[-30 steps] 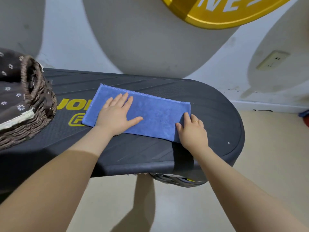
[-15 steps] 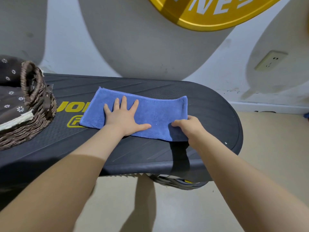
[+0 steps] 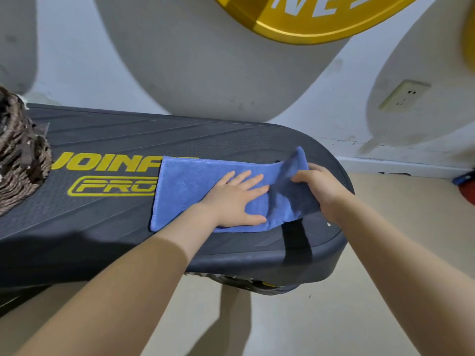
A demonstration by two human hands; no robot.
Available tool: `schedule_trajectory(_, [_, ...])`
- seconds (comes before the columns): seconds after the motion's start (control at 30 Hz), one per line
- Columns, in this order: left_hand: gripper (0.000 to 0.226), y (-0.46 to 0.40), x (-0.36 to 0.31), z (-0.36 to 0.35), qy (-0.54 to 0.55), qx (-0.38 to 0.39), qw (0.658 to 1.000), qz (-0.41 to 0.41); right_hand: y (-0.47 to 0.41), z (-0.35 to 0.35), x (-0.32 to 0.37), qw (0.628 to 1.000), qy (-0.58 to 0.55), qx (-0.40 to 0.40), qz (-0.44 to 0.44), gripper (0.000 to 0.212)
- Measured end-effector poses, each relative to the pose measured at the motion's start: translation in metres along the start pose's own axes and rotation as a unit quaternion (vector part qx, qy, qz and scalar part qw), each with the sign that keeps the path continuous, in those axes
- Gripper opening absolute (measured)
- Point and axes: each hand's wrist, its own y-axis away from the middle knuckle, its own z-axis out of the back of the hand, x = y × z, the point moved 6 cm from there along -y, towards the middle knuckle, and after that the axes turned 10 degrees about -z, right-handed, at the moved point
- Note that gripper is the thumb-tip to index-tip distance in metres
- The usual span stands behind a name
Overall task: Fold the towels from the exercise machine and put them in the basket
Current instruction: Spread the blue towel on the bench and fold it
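Note:
A blue towel [image 3: 190, 187] lies folded into a strip on the dark platform of the exercise machine [image 3: 108, 222]. My left hand [image 3: 236, 196] presses flat on the towel's middle, fingers spread. My right hand [image 3: 321, 187] pinches the towel's right end and holds it lifted off the platform, curling toward the left. The wicker basket [image 3: 18, 160] stands at the platform's far left, only partly in view.
Yellow lettering is printed on the platform left of the towel. Behind it is a white wall with a socket [image 3: 403, 97] and a yellow round sign [image 3: 308, 19] overhead. Beige floor [image 3: 385, 227] lies to the right and below.
My right hand has gripped the towel's right end and raised it, starting it over toward the left. My left hand stays pressing the middle. The view has shifted left to right, hiding most of the basket.

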Motion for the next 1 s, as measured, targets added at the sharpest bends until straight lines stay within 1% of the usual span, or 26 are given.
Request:
schedule_trajectory(0.03, [0.063,0.003,-0.002,0.006,0.053,-0.019,0.998,-0.006,0.006,-0.005,0.011,0.999,0.010,0.003,0.037,0.020])
schedule_trajectory(0.07, [0.056,0.008,-0.002,0.015,0.141,-0.056,0.988,-0.008,0.013,-0.012,0.023,0.997,0.028,0.005,0.078,0.025])
schedule_trajectory(0.1, [0.050,0.015,-0.003,0.026,0.257,-0.112,0.960,-0.005,0.022,-0.021,0.034,0.992,0.056,0.005,0.117,0.028])
schedule_trajectory(0.13, [0.045,0.026,-0.002,0.037,0.377,-0.176,0.909,0.005,0.031,-0.032,0.045,0.984,0.090,0.004,0.151,0.029])
schedule_trajectory(0.17, [0.040,0.038,-0.001,0.046,0.481,-0.233,0.845,0.014,0.039,-0.045,0.054,0.975,0.125,-0.001,0.182,0.028])
schedule_trajectory(0.2, [0.035,0.050,0.002,0.050,0.551,-0.273,0.788,0.028,0.047,-0.059,0.060,0.967,0.154,-0.007,0.205,0.025])
schedule_trajectory(0.23, [0.030,0.059,0.007,0.050,0.589,-0.296,0.750,0.051,0.053,-0.076,0.063,0.959,0.175,-0.011,0.221,0.022])
schedule_trajectory(0.27, [0.027,0.067,0.015,0.045,0.600,-0.310,0.732,0.088,0.057,-0.094,0.063,0.955,0.190,-0.004,0.228,0.016])
schedule_trajectory(0.3, [0.025,0.075,0.023,0.041,0.595,-0.316,0.727,0.131,0.060,-0.112,0.062,0.953,0.202,0.010,0.228,0.008])
schedule_trajectory(0.33, [0.025,0.082,0.032,0.037,0.574,-0.319,0.732,0.178,0.062,-0.129,0.061,0.951,0.207,0.028,0.230,0.013])
schedule_trajectory(0.37, [0.024,0.087,0.041,0.035,0.538,-0.321,0.747,0.222,0.064,-0.142,0.059,0.949,0.214,0.047,0.227,0.021])
schedule_trajectory(0.4, [0.022,0.092,0.052,0.035,0.489,-0.321,0.768,0.262,0.066,-0.151,0.057,0.948,0.216,0.061,0.227,0.022])
schedule_trajectory(0.43, [0.021,0.096,0.061,0.035,0.435,-0.315,0.791,0.293,0.067,-0.156,0.055,0.947,0.220,0.066,0.224,0.015])
schedule_trajectory(0.47, [0.020,0.099,0.067,0.036,0.389,-0.305,0.811,0.314,0.067,-0.157,0.054,0.946,0.229,0.056,0.223,0.010])
schedule_trajectory(0.5, [0.020,0.100,0.071,0.036,0.354,-0.293,0.827,0.322,0.066,-0.154,0.052,0.941,0.249,0.027,0.227,0.019])
schedule_trajectory(0.53, [0.022,0.100,0.071,0.037,0.327,-0.283,0.843,0.320,0.063,-0.149,0.051,0.928,0.285,-0.011,0.241,0.027])
schedule_trajectory(0.6, [0.032,0.098,0.068,0.042,0.278,-0.272,0.869,0.306,0.057,-0.140,0.051,0.879,0.374,-0.084,0.285,0.034])
schedule_trajectory(0.63, [0.039,0.097,0.067,0.045,0.257,-0.274,0.877,0.299,0.053,-0.138,0.050,0.858,0.406,-0.098,0.299,0.037])
schedule_trajectory(0.67, [0.043,0.098,0.067,0.048,0.236,-0.279,0.884,0.290,0.048,-0.137,0.047,0.846,0.427,-0.099,0.303,0.042])
schedule_trajectory(0.77, [0.044,0.102,0.070,0.050,0.159,-0.269,0.916,0.254,0.037,-0.139,0.034,0.843,0.452,-0.075,0.282,0.060])
schedule_trajectory(0.8, [0.044,0.104,0.071,0.048,0.133,-0.253,0.925,0.249,0.036,-0.140,0.031,0.844,0.450,-0.071,0.281,0.063])
schedule_trajectory(0.87, [0.048,0.108,0.071,0.039,0.058,-0.204,0.939,0.269,0.034,-0.144,0.026,0.854,0.433,-0.061,0.283,0.067])
schedule_trajectory(0.93, [0.047,0.114,0.073,0.032,-0.065,-0.202,0.939,0.269,0.032,-0.148,0.020,0.858,0.432,-0.049,0.275,0.072])
schedule_trajectory(1.0, [0.050,0.115,0.074,0.035,-0.164,-0.218,0.935,0.225,0.028,-0.152,0.015,0.858,0.444,-0.034,0.256,0.076])
